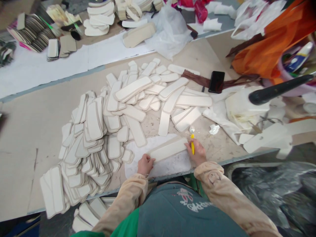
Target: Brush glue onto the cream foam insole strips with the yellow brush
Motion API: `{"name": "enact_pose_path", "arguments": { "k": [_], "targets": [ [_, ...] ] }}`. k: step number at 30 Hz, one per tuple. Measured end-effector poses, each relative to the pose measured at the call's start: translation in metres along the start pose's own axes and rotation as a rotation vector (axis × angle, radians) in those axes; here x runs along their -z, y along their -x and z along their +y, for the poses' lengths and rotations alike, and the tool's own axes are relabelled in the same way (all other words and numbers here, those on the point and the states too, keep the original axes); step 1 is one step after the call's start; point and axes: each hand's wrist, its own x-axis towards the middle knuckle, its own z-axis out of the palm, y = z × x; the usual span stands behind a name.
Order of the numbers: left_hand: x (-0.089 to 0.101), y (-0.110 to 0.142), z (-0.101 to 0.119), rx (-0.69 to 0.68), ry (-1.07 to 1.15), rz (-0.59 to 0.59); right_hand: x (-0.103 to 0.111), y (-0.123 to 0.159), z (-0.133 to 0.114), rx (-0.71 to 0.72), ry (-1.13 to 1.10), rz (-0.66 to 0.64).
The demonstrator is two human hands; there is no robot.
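A long cream padded strip (pixel 169 149) lies on a white glue-stained board (pixel 170 164) at the table's near edge. My left hand (pixel 145 164) pinches the strip's left end. My right hand (pixel 197 152) sits at the strip's right end and grips a yellow-handled brush (pixel 192 142), its white tip pointing away from me. A large heap of similar cream strips (pixel 118 112) spreads across the table just beyond and to the left of my hands.
A black phone (pixel 216 82) lies at the back right beside a brown strap. White cloth and paper scraps (pixel 237 112) sit right of my hands, under a black handle (pixel 278 89). Orange fabric (pixel 269 39) fills the far right. More strip stacks (pixel 98 18) stand at the back.
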Motion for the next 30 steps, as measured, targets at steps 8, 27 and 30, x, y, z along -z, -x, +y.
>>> {"name": "enact_pose_path", "arguments": {
  "k": [8, 27, 30],
  "targets": [
    [0.000, 0.001, 0.002, 0.015, 0.025, -0.017, 0.009, 0.000, 0.004, 0.141, 0.058, 0.065],
    [-0.002, 0.000, 0.000, -0.026, 0.018, -0.016, -0.012, 0.026, 0.015, 0.399, -0.015, -0.122],
    [-0.001, 0.002, 0.002, -0.037, -0.016, -0.001, -0.009, 0.025, 0.013, 0.416, -0.030, -0.116]
  ]
}}
